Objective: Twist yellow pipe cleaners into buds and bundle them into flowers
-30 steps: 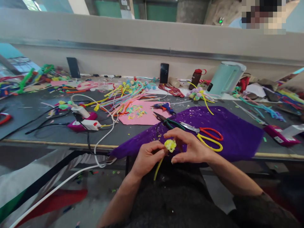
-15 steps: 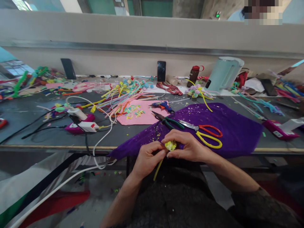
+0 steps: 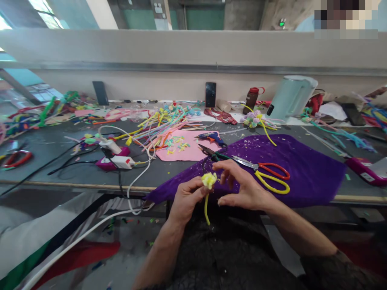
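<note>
A yellow pipe-cleaner flower point(image 3: 209, 181) with a single yellow stem hanging down is pinched between the thumb and fingers of my left hand point(image 3: 188, 198). Just to its right, my right hand point(image 3: 245, 186) is open, thumb and fingers apart, touching nothing I can see. Beyond the hands, scissors point(image 3: 273, 177) with one red and one yellow handle lie on a purple cloth point(image 3: 311, 169). Dark-green-handled pliers point(image 3: 208, 150) rest beside them, partly behind my right hand. A blue glue gun point(image 3: 213, 138) sits on a pink sheet point(image 3: 190, 154) among small cut pieces point(image 3: 178, 144).
Loose pipe cleaners point(image 3: 165, 121) pile up at the back, near a flower bunch point(image 3: 255, 120). A phone point(image 3: 211, 95), a brown bottle point(image 3: 251, 96) and a pale green kettle point(image 3: 292, 98) stand along the wall. White cables run from a magenta power strip point(image 3: 105, 164) over the table edge.
My right hand has let go of the yellow flower and opened to the right. My left hand has turned the flower upright, its stem now hanging nearly straight down. The camera view has shifted slightly.
</note>
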Demonstrator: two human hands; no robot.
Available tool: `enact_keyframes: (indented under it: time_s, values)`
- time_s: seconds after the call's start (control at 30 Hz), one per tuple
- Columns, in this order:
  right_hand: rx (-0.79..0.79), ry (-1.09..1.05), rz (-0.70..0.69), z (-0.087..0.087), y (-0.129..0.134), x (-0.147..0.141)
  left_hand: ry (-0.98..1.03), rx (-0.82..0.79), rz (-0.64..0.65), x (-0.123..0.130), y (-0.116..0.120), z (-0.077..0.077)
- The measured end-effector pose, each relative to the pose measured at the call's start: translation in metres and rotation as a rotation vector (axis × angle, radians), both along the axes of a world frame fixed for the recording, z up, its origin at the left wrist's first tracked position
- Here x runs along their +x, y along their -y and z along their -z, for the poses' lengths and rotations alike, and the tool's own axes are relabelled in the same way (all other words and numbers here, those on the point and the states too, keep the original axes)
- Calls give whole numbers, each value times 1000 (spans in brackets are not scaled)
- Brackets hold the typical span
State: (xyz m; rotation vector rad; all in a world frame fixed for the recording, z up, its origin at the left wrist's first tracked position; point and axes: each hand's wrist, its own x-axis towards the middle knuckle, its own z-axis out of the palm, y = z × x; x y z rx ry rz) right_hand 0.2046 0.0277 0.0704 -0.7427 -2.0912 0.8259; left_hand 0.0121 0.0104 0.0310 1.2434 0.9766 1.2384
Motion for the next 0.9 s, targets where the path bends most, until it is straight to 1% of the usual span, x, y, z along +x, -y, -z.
enact_keyframes:
  time_s: [0.07, 0.17, 0.27, 0.37, 0.43, 0.5, 0.6, 0.7, 0.8, 0.9]
  values:
    - [-103, -64, 34, 5, 2, -4, 174, -45, -32, -3, -1, -1]
    - [-219, -103, -7, 17, 5, -19, 382, -97, -21, -3, -2, -1]
    - [-271, -158, -30, 29, 5, -40, 532, -114, -27, 1, -4, 5]
    - [-243, -198, 27, 37, 3, -57, 606, -164, -79, 4, -5, 13]
    - [-155, -146, 83, 39, 2, -63, 631, -199, -98, 4, -5, 17]
    - [-61, -60, 143, 39, 2, -63, 645, -220, -78, 2, -4, 18]
    - [8, 31, 189, 37, 4, -58, 639, -215, -42, -2, -1, 17]
    - [-16, 37, 168, 36, 7, -53, 594, -183, -86, -5, 0, 17]
    - [-91, 17, 128, 36, 9, -51, 529, -187, -149, -6, 1, 19]
    - [-155, -3, 104, 37, 10, -52, 486, -174, -169, -6, 1, 21]
